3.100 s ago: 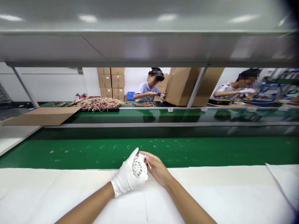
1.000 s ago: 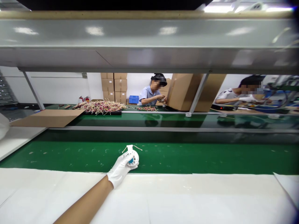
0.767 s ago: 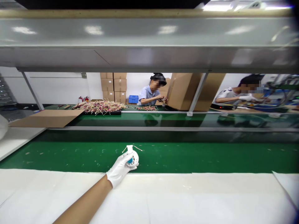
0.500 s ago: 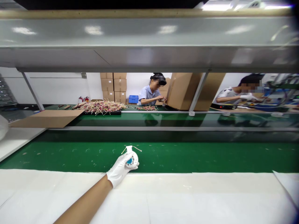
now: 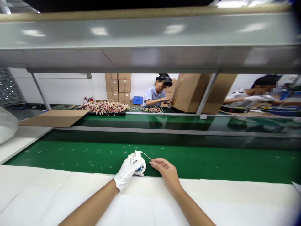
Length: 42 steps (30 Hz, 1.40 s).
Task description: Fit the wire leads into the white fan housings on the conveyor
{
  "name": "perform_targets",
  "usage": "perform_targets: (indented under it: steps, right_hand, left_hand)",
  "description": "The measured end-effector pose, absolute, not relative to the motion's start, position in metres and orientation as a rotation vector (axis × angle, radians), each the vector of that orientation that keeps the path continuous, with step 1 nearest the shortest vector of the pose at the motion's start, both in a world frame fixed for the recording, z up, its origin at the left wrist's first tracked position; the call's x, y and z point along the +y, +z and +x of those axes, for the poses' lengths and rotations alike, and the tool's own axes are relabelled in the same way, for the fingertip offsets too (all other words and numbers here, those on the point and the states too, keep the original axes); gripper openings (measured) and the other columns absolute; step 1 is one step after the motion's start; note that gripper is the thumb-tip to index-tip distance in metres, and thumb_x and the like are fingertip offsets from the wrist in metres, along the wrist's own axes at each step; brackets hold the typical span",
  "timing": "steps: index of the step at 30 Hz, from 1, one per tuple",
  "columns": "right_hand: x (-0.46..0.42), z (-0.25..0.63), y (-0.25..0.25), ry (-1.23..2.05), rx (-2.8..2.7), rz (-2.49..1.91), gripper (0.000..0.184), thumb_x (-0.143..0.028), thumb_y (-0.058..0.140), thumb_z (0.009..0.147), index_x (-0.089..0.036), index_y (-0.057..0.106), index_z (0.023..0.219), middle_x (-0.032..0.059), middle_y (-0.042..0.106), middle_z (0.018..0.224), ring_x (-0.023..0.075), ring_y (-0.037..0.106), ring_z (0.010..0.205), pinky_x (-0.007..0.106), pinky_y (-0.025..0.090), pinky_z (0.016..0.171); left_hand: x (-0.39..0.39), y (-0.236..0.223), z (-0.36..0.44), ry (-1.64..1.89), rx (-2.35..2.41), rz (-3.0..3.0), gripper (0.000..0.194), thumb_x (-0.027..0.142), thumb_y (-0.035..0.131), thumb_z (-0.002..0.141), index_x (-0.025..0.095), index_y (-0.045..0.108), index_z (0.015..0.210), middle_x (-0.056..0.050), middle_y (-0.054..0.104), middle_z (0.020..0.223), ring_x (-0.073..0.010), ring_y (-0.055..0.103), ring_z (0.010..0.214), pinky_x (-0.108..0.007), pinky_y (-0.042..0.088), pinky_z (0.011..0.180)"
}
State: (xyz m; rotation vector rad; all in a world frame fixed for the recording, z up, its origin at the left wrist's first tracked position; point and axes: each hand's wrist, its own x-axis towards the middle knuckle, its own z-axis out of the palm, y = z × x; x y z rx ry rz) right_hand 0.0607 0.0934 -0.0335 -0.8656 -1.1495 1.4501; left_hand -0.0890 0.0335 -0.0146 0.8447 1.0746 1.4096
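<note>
My left hand [image 5: 128, 171], in a white glove, is closed round a small white round fan [image 5: 141, 161] with a blue centre, its thumb lying across the front. A white rectangular tab [image 5: 138, 153] sticks up from the fan's top. From there a thin pale wire [image 5: 146, 155] runs out to the right. My right hand [image 5: 166, 172] is bare, its thumb and forefinger pinched together at the free end of that wire. Both hands are over the near edge of the green belt [image 5: 199, 163].
White sheeting [image 5: 150, 201] covers the near edge. Across the belt lie a heap of wires [image 5: 105, 107], a flat cardboard sheet [image 5: 55, 117] and a large carton [image 5: 191, 92]. Two co-workers sit opposite. A metal shelf [image 5: 141, 58] spans overhead; a post [image 5: 207, 94] supports it.
My right hand has come into view from the lower right and reached the fan's wire. The fan has turned a little in my left hand, and the view has shifted slightly.
</note>
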Motion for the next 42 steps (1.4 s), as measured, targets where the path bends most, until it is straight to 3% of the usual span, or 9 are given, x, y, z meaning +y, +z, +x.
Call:
perform_targets:
  steps: [4, 18, 24, 27, 31, 35, 39, 42]
  right_hand:
    - [0.085, 0.051, -0.035, 1.439, -1.137, -0.88, 0.032, -0.035, 0.077, 0.049, -0.016, 0.066, 0.071, 0.0074, 0.068, 0.073, 0.024, 0.062, 0.076, 0.037, 0.047, 0.076]
    - [0.088, 0.057, -0.039, 1.509, -1.075, -0.883, 0.028, -0.032, 0.075, 0.053, -0.017, 0.069, 0.076, 0.0054, 0.068, 0.074, 0.0208, 0.059, 0.076, 0.034, 0.046, 0.075]
    - [0.084, 0.056, -0.033, 1.65, -0.945, -0.813, 0.023, -0.029, 0.077, 0.052, -0.017, 0.069, 0.07, 0.0028, 0.066, 0.068, 0.0157, 0.06, 0.07, 0.029, 0.048, 0.072]
    - [0.083, 0.056, -0.031, 1.678, -0.942, -0.782, 0.024, -0.028, 0.077, 0.052, -0.017, 0.069, 0.072, 0.0038, 0.068, 0.072, 0.0176, 0.061, 0.076, 0.031, 0.046, 0.08]
    - [0.083, 0.055, -0.031, 1.72, -0.939, -0.712, 0.026, -0.028, 0.077, 0.052, -0.015, 0.07, 0.074, 0.0064, 0.069, 0.079, 0.021, 0.061, 0.086, 0.034, 0.041, 0.09]
    - [0.081, 0.052, -0.035, 1.719, -0.935, -0.715, 0.026, -0.027, 0.077, 0.051, -0.015, 0.069, 0.072, 0.0057, 0.069, 0.074, 0.0207, 0.062, 0.083, 0.032, 0.044, 0.084]
    - [0.08, 0.049, -0.037, 1.656, -0.928, -0.775, 0.027, -0.027, 0.078, 0.05, -0.017, 0.067, 0.073, 0.0042, 0.069, 0.071, 0.0194, 0.063, 0.076, 0.031, 0.048, 0.074]
    - [0.08, 0.048, -0.037, 1.633, -0.924, -0.77, 0.032, -0.027, 0.078, 0.05, -0.017, 0.066, 0.078, 0.0053, 0.069, 0.077, 0.0196, 0.062, 0.08, 0.032, 0.046, 0.078]
  left_hand:
    - [0.036, -0.017, -0.087, 1.42, 1.079, 0.886, 0.042, 0.037, 0.075, 0.052, 0.015, 0.057, 0.083, -0.004, 0.058, 0.07, -0.016, 0.054, 0.063, -0.026, 0.044, 0.054]
    - [0.042, -0.026, -0.089, 1.438, 1.118, 1.001, 0.051, 0.024, 0.079, 0.042, 0.016, 0.059, 0.088, -0.004, 0.058, 0.074, -0.0183, 0.055, 0.071, -0.027, 0.044, 0.063]
    - [0.043, -0.029, -0.086, 1.435, 1.115, 1.001, 0.05, 0.031, 0.075, 0.051, 0.016, 0.057, 0.094, -0.004, 0.055, 0.071, -0.0139, 0.051, 0.058, -0.026, 0.042, 0.052]
    - [0.04, -0.028, -0.084, 1.45, 1.113, 0.999, 0.056, 0.033, 0.073, 0.055, 0.016, 0.052, 0.104, -0.005, 0.055, 0.077, -0.0134, 0.051, 0.061, -0.025, 0.043, 0.053]
    - [0.037, -0.025, -0.081, 1.501, 1.124, 1.013, 0.07, 0.029, 0.07, 0.059, 0.021, 0.039, 0.121, -0.004, 0.052, 0.091, -0.0089, 0.048, 0.065, -0.022, 0.043, 0.058]
    - [0.032, -0.027, -0.078, 1.512, 1.126, 1.085, 0.077, 0.027, 0.064, 0.066, 0.024, 0.022, 0.131, -0.002, 0.051, 0.093, -0.0065, 0.047, 0.065, -0.02, 0.043, 0.064]
    - [0.026, -0.031, -0.078, 1.461, 1.286, 1.284, 0.071, 0.028, 0.061, 0.069, 0.025, 0.027, 0.131, -0.003, 0.052, 0.098, -0.0097, 0.05, 0.075, -0.021, 0.044, 0.069]
    - [0.023, -0.03, -0.079, 1.417, 1.361, 1.359, 0.067, 0.028, 0.06, 0.07, 0.025, 0.031, 0.13, -0.003, 0.053, 0.097, -0.011, 0.05, 0.077, -0.021, 0.044, 0.069]
